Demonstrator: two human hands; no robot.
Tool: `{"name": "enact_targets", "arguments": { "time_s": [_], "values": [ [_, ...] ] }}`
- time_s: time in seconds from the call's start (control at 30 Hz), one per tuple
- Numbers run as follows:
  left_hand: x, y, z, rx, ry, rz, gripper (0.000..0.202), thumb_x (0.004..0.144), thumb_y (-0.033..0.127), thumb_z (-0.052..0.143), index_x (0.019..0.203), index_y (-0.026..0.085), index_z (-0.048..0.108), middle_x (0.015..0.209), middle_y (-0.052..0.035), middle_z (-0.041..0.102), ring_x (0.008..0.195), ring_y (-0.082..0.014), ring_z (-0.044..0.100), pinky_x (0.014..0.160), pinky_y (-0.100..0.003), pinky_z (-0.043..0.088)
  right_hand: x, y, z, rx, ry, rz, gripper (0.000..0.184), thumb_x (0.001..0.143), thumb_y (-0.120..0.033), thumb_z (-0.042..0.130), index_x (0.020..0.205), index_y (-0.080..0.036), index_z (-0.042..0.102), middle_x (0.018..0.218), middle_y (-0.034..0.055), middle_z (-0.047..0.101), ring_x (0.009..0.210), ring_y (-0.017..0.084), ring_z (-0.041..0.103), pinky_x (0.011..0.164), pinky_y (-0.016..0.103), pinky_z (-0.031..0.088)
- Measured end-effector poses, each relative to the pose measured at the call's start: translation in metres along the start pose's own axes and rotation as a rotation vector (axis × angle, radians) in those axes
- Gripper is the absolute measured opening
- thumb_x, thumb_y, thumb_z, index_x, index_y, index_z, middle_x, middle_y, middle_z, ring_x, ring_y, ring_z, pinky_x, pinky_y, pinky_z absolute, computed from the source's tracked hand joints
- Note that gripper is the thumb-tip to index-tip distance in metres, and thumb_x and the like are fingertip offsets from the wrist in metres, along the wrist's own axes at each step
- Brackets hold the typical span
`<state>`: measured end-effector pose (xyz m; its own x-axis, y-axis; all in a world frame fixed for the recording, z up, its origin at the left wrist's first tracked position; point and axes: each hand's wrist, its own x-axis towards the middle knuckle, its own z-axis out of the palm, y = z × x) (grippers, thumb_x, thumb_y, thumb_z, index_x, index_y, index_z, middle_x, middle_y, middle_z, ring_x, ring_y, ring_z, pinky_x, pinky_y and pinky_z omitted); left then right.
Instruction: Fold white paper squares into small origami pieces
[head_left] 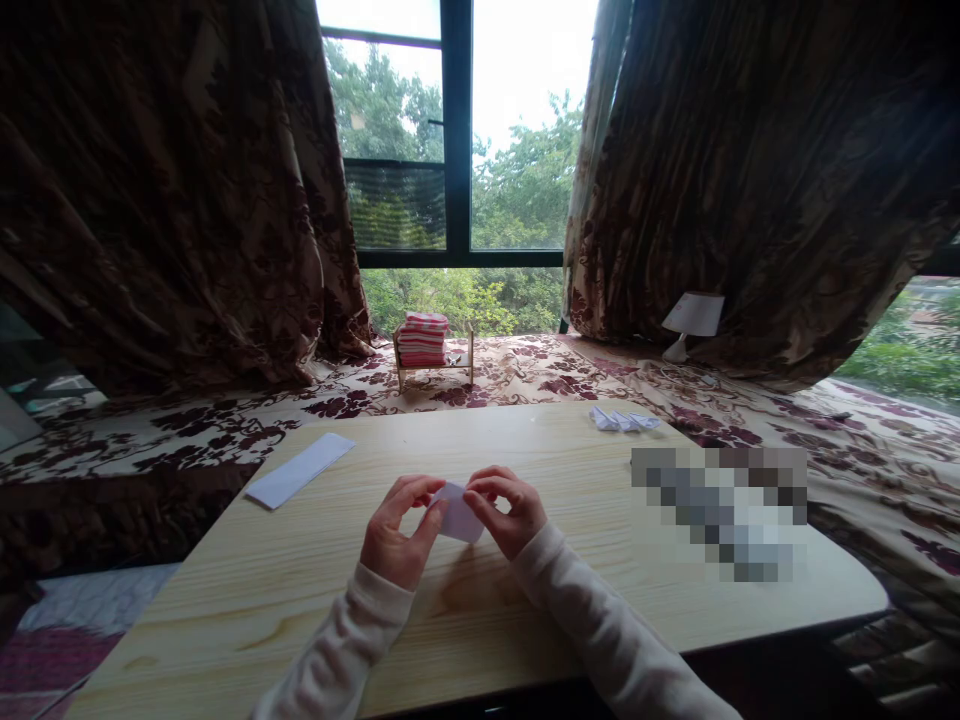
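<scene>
Left hand [397, 530]: light cuff at the wrist; thumb and fingers pinch the left edge of a small, angular white paper piece [460, 515].
Right hand [514, 508]: matching cuff; thumb and forefinger pinch the upper right corner of the same piece.
Paper position: between the 2 hands, held just above the middle of a pale, wood-grained counter [300, 590].
Counter, left: 1 long, flat white paper strip [300, 470], lying at a slant near the edge.
Counter, far right: a row of small, folded white paper shapes [624, 421]; exact count unclear.
Counter, right: 1 item obscured by pixelation; identity cannot be told.
Window ledge: covered with purple-and-cream floral cloth [525, 378]; bears 1 small rack [471, 365] with stacked pink-and-white striped textiles [423, 340] and 1 white-shaded lamp [694, 315].
Window: dark-framed, between brown patterned curtains [187, 190]; green trees [525, 185] outside.
</scene>
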<state>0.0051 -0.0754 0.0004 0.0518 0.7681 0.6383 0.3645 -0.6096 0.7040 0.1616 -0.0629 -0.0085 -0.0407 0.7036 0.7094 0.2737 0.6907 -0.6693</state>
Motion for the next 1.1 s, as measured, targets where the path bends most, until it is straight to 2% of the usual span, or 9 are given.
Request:
{"name": "enact_targets", "arguments": {
  "time_s": [0.13,0.27,0.4,0.6,0.8,0.97,1.1],
  "values": [
    [0.0004,-0.0008,-0.0001,0.005,0.009,0.031,0.011,0.074,0.022,0.056,0.083,0.018,0.06,0.091,-0.0042,0.06,0.082,-0.0156,0.057,0.071,-0.026,0.047,0.0002,-0.0001,0.0002,-0.003,0.026,0.007,0.01,0.074,-0.02,0.057,0.068,-0.019,0.064,0.071,0.005,0.062,0.064,0.014,0.053,0.053,0.026,0.046],
    [-0.0012,-0.0032,0.0003,0.058,-0.006,-0.062,0.012,0.073,0.026,0.058,0.081,0.018,0.058,0.083,-0.0025,0.063,0.078,-0.0154,0.057,0.072,-0.028,0.046,0.0003,0.0,0.0009,0.003,0.026,-0.001,0.008,0.073,-0.019,0.058,0.068,-0.018,0.064,0.072,0.0052,0.062,0.064,0.014,0.053,0.053,0.026,0.046],
    [-0.0024,-0.004,0.002,0.026,0.031,-0.137,0.017,0.071,0.03,0.06,0.083,0.018,0.059,0.079,-0.0012,0.063,0.074,-0.0148,0.056,0.073,-0.029,0.045,-0.0005,-0.0005,0.001,0.001,0.019,-0.006,0.008,0.073,-0.018,0.058,0.069,-0.018,0.064,0.073,0.0049,0.062,0.065,0.014,0.054,0.053,0.025,0.046],
    [-0.0017,-0.0023,0.0045,-0.004,0.076,-0.12,0.017,0.07,0.029,0.06,0.084,0.018,0.059,0.078,-0.0006,0.062,0.072,-0.0141,0.056,0.071,-0.027,0.045,-0.0005,-0.0006,-0.0004,-0.007,0.004,-0.01,0.007,0.073,-0.017,0.058,0.069,-0.018,0.065,0.073,0.0055,0.062,0.066,0.014,0.054,0.053,0.025,0.046],
    [-0.0009,-0.0026,0.0034,0.021,0.076,-0.084,0.013,0.071,0.029,0.058,0.078,0.018,0.06,0.076,-0.0004,0.062,0.071,-0.0139,0.057,0.069,-0.026,0.045,-0.0003,-0.0013,0.0004,-0.01,0.015,-0.016,0.008,0.072,-0.016,0.059,0.068,-0.017,0.065,0.071,0.0057,0.062,0.065,0.014,0.053,0.053,0.025,0.046],
    [-0.0002,-0.003,0.0015,0.024,0.031,-0.068,0.008,0.071,0.026,0.058,0.072,0.018,0.062,0.075,-0.0004,0.064,0.072,-0.0142,0.058,0.068,-0.025,0.045,-0.0002,-0.0004,0.0016,0.005,0.011,-0.016,0.007,0.072,-0.016,0.059,0.068,-0.016,0.065,0.072,0.0064,0.062,0.064,0.014,0.053,0.052,0.025,0.046],
    [-0.0009,-0.0037,0.0023,0.008,0.057,-0.084,0.009,0.072,0.026,0.058,0.068,0.018,0.061,0.076,-0.0007,0.065,0.074,-0.0148,0.06,0.07,-0.025,0.046,-0.0006,0.0003,0.0016,0.008,0.0,-0.012,0.006,0.071,-0.017,0.059,0.069,-0.017,0.065,0.073,0.0055,0.062,0.063,0.013,0.053,0.052,0.024,0.046]
  ]
}}
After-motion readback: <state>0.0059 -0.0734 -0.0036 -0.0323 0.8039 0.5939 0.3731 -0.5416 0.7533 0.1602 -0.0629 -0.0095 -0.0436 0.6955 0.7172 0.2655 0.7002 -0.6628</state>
